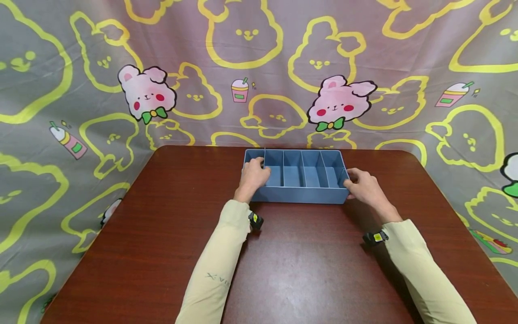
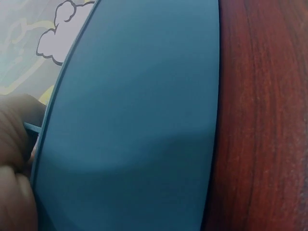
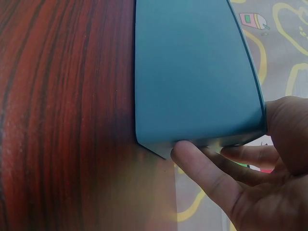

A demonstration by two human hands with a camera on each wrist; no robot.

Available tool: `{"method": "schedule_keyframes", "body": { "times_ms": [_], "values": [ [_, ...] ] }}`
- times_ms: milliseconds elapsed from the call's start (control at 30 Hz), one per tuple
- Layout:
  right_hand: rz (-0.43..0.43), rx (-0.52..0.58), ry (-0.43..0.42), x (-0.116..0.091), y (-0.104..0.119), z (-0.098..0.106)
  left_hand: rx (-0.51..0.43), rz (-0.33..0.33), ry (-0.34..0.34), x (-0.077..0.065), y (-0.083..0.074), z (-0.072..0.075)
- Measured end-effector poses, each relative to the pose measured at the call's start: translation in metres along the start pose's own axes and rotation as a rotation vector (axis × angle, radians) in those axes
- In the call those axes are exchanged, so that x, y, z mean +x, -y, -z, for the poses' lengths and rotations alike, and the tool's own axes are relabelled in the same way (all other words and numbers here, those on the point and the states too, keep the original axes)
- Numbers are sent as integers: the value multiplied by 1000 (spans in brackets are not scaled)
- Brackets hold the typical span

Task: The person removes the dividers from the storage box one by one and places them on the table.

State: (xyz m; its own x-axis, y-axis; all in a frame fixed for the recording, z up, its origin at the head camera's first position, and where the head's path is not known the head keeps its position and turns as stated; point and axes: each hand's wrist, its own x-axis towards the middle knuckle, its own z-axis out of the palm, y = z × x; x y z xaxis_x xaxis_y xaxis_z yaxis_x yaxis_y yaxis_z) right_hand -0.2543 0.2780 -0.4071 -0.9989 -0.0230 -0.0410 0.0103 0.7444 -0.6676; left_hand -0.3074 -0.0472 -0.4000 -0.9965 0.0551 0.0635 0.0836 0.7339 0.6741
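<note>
A blue divided organizer box [image 1: 299, 195] sits near the table's back edge, its long front wall facing me. Thin upright dividers split it into several compartments, with no contents visible in them. Over the left end, my left hand [image 1: 252, 175] pinches the leftmost divider [image 1: 265, 153], whose top rises slightly above the back rim. In the left wrist view that divider's edge [image 2: 32, 127] shows between the fingers, behind the front wall [image 2: 130, 96]. My right hand [image 1: 366, 186] grips the box's right end. The right wrist view shows its fingers [image 3: 204, 171] against the outer end wall.
The brown wooden table [image 1: 162, 252] extends left, right and in front of the box. A grey curtain [image 1: 194, 130] with yellow outlines and cartoon rabbits hangs behind the table and along both sides.
</note>
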Motion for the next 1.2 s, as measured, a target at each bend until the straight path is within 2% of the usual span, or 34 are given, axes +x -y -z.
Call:
{"method": "schedule_keyframes", "body": {
  "times_ms": [200, 500, 1200],
  "values": [
    [0, -4, 1, -1, -1, 0, -45, 7, -28, 0, -1, 0],
    [0, -8, 3, -3, 0, 1, -96, 29, -22, -2, -3, 2],
    [9, -5, -3, -3, 0, 1, -214, 57, -77, 1, 0, 2]
  ]
}}
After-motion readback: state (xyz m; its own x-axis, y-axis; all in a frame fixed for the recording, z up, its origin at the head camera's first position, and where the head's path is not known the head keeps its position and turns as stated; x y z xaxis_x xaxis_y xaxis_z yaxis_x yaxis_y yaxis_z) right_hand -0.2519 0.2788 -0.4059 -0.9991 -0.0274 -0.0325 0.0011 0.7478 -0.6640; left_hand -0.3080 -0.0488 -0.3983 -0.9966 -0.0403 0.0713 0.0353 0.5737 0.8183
